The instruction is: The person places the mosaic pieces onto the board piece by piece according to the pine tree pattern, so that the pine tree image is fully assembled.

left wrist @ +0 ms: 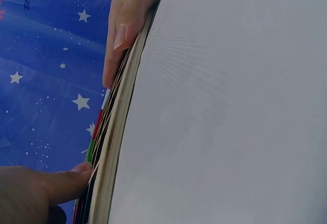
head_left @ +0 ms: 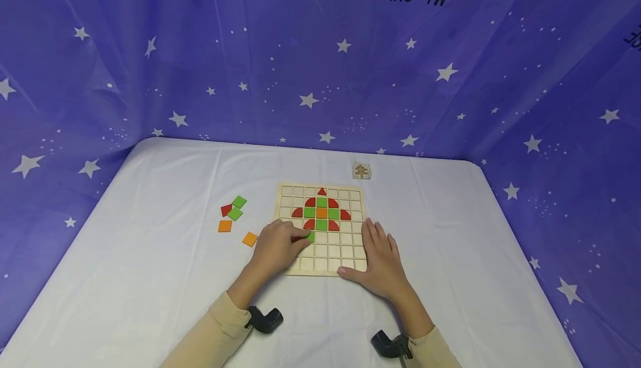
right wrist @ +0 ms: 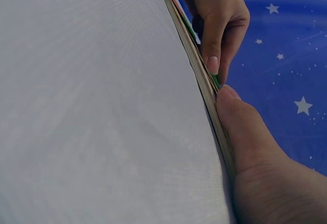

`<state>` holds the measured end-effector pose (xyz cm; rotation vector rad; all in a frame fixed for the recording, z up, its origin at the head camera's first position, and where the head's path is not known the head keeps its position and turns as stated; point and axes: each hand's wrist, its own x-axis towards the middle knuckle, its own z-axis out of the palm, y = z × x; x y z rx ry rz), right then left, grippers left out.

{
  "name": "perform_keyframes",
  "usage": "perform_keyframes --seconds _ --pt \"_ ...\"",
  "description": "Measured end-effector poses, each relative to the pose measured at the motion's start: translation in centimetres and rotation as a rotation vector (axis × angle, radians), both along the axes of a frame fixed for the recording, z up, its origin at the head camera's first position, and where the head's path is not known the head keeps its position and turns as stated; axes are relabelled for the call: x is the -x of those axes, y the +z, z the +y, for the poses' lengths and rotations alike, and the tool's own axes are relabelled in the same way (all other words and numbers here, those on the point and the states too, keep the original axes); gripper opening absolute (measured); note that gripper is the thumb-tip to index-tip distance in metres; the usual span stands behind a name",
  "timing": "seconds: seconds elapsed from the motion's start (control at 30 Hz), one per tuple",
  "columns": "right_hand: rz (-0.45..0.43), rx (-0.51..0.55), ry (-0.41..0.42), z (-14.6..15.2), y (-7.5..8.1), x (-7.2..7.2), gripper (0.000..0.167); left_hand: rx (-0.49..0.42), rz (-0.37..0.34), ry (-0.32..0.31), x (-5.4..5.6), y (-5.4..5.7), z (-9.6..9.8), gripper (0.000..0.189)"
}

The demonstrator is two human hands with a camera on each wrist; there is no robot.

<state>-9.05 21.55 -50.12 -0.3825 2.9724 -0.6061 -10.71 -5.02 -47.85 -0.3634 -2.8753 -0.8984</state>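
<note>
My left hand (head_left: 275,247) pinches a green square tile (head_left: 311,236) between thumb and fingers, low over the wooden grid board (head_left: 340,264). The tile lies just under the left red quarter-round piece (head_left: 309,225) of a pattern. Green squares, red curved pieces, an orange square (head_left: 321,213) in the middle and a red triangle (head_left: 322,192) on top make up that pattern. My right hand (head_left: 383,262) rests at the board's right side, fingers extended along the edge and thumb on the near rim. In the right wrist view, the thumb (right wrist: 245,121) presses the board's edge.
Left of the board lie loose tiles: two green squares (head_left: 239,202), a red piece (head_left: 226,210) and two orange squares (head_left: 225,226). Behind the board is a small card (head_left: 361,171) with a brown tree-like figure on a grid. A white cloth covers the table (head_left: 445,217); a starry blue-purple curtain (head_left: 280,78) surrounds it.
</note>
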Motion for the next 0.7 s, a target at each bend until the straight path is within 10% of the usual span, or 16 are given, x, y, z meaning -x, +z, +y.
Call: perform_keyframes --seconds 0.7 --pt "0.011 0.009 0.002 -0.10 0.11 -0.05 0.128 0.037 0.018 -0.074 -0.27 0.35 -0.60 0.022"
